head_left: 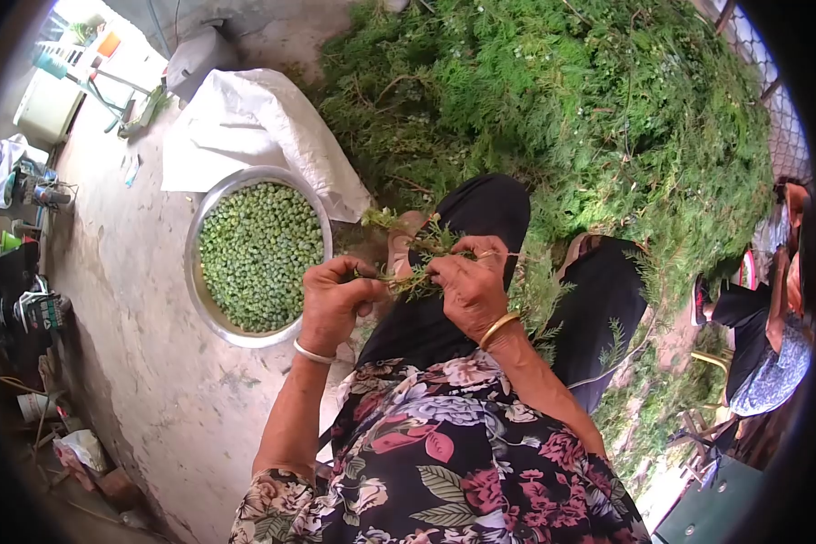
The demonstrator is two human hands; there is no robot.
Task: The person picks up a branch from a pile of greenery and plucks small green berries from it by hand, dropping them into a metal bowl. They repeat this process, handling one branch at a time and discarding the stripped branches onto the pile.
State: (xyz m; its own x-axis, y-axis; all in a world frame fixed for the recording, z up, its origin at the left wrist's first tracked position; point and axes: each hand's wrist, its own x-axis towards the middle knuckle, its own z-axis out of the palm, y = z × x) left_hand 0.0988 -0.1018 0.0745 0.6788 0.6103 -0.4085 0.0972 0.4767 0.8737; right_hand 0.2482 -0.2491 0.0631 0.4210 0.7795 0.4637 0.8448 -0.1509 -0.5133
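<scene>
A small green sprig (415, 272) stretches between my two hands above my lap. My left hand (334, 299), with a pale bangle at the wrist, pinches its left end, fingers closed. Around the sprig's right part are the closed fingers of my right hand (473, 283), which wears a gold-coloured bangle. To the left of my left hand, a round metal basin (193, 272) holds many small green berries (261, 254).
A large heap of green branches (553, 100) lies ahead and to the right. Behind the basin is a white sack (254, 118). Another person (775, 363) sits at the far right. Assorted items, including a black bag (14, 290), line the left wall.
</scene>
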